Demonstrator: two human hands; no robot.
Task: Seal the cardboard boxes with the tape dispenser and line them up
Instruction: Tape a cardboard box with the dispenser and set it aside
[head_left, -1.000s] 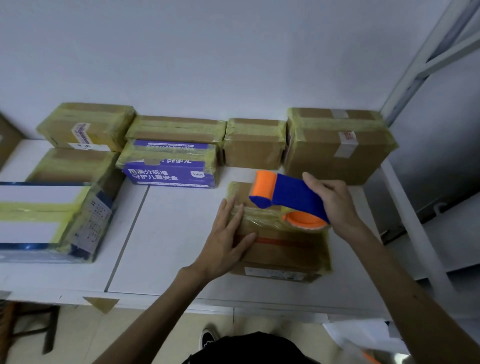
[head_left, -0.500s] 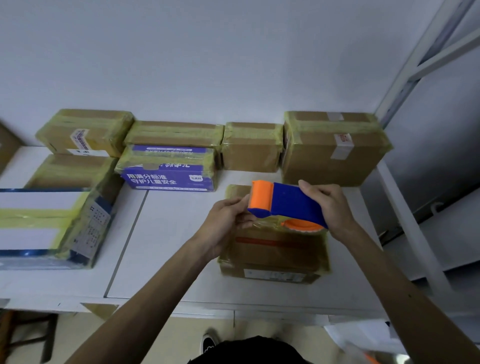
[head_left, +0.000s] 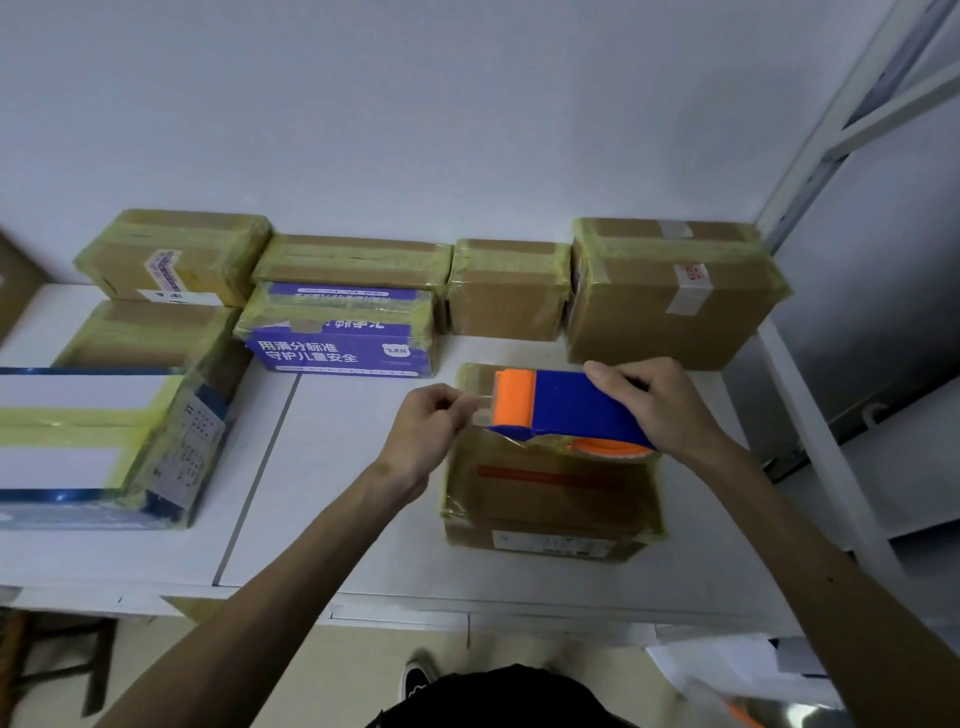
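A brown cardboard box (head_left: 550, 493) wrapped in yellowish tape lies on the white table (head_left: 332, 519) in front of me. My right hand (head_left: 654, 410) grips a blue and orange tape dispenser (head_left: 561, 410) held just above the box's far half. My left hand (head_left: 431, 431) pinches the free end of the tape (head_left: 480, 410) at the dispenser's orange front, left of the box's top.
Taped boxes stand in a row along the wall: a brown one (head_left: 171, 254), a flat one (head_left: 353, 260), a small one (head_left: 509, 286), a large one (head_left: 670, 291). A purple box (head_left: 337, 338) and a blue-white box (head_left: 98, 441) lie left. A metal rack (head_left: 831, 415) borders the right.
My left hand lifted off the box top and came up to the dispenser's front, where it now pinches the tape end. The dispenser shifted slightly toward me.
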